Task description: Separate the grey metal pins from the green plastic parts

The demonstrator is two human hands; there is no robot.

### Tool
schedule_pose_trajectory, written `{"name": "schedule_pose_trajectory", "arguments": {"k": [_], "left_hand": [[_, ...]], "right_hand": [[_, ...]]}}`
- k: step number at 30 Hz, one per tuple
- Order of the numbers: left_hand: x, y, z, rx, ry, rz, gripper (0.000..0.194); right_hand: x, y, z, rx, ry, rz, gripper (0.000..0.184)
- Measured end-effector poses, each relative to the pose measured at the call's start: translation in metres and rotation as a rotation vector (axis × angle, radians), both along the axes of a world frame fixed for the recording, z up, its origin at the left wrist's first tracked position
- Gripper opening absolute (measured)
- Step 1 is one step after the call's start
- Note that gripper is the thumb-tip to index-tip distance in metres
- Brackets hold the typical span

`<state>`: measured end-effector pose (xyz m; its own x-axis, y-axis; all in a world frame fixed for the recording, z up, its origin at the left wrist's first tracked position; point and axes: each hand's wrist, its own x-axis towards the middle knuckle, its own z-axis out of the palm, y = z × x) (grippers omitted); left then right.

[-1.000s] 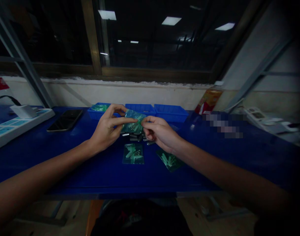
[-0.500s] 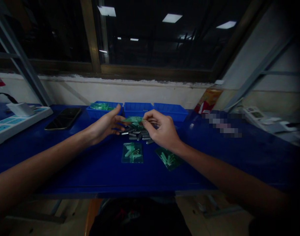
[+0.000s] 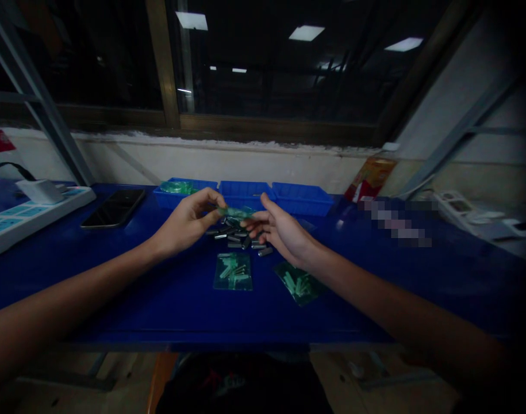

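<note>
Small green bag, one: held up between the two hands, above the loose metal pieces and in front of the blue trays; its contents too blurred to tell.

Left hand: grip closed on the near left end of the green bag, pinched between thumb and fingers.

Right hand: grip released, thumb raised clear, fingers spread at the right end of the green bag.

Metal pieces, short and dark with bright glints: a loose heap on the blue desk, below the hands.

Flat packet, green, pale sticks inside: lying nearer the desk's front edge. Second packet, similar, set askew: beside the right forearm.

Blue trays, three in a row behind the hands: left tray, holding green plastic; middle tray; right tray.

Outlying items: black phone, flat; white power strip with plug, far left; bottle, orange and red label, right.
</note>
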<state>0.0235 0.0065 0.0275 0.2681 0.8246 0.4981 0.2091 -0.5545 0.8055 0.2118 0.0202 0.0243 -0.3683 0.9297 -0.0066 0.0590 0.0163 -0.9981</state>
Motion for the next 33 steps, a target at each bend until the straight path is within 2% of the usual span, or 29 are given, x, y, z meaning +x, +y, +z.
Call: {"name": "schedule_pose_trajectory", "arguments": {"k": [2,5,9,11,15,19,20,22,25,27,29,33], "left_hand": [[-0.001,0.000,-0.001,0.065,0.071,-0.021,0.003],[-0.001,0.000,-0.003,0.158,0.198,0.039,0.006],[-0.001,0.001,-0.004,0.146,0.272,0.093,0.012],[0.000,0.000,-0.003,0.050,0.257,0.089,0.012],[0.003,-0.004,0.001,-0.290,0.101,0.081,0.024],[0.003,-0.005,0.004,-0.655,-0.079,0.032,0.055],[0.002,-0.004,0.005,-0.732,-0.114,0.006,0.059],[0.002,-0.004,0.005,-0.820,-0.179,-0.026,0.056],[0.004,-0.004,0.004,-0.783,-0.243,-0.042,0.030],[0.005,-0.004,0.003,-0.692,-0.273,-0.057,0.018],[0.006,-0.005,0.002,-0.588,-0.288,-0.064,0.015],[0.007,-0.006,0.001,-0.398,-0.220,0.021,0.018]], "right_hand": [[0.000,0.000,0.000,-0.058,0.049,0.005,0.042],[0.000,-0.002,0.000,-0.039,0.110,-0.014,0.019],[-0.001,-0.002,-0.002,0.062,0.103,-0.059,0.015],[-0.001,-0.001,-0.004,0.150,0.072,-0.101,0.016],[0.000,0.000,-0.007,0.385,-0.008,-0.167,0.012],[0.002,-0.007,-0.004,0.781,-0.198,-0.166,0.003],[0.002,-0.010,-0.003,0.887,-0.256,-0.143,0.005],[0.004,-0.015,-0.001,1.046,-0.332,-0.072,0.011],[0.005,-0.018,0.001,1.145,-0.380,-0.026,0.015],[0.004,-0.016,0.000,1.128,-0.383,-0.078,0.014],[0.003,-0.013,-0.001,1.006,-0.338,-0.129,0.014],[0.000,-0.005,-0.002,0.512,-0.188,-0.117,0.009]]}}
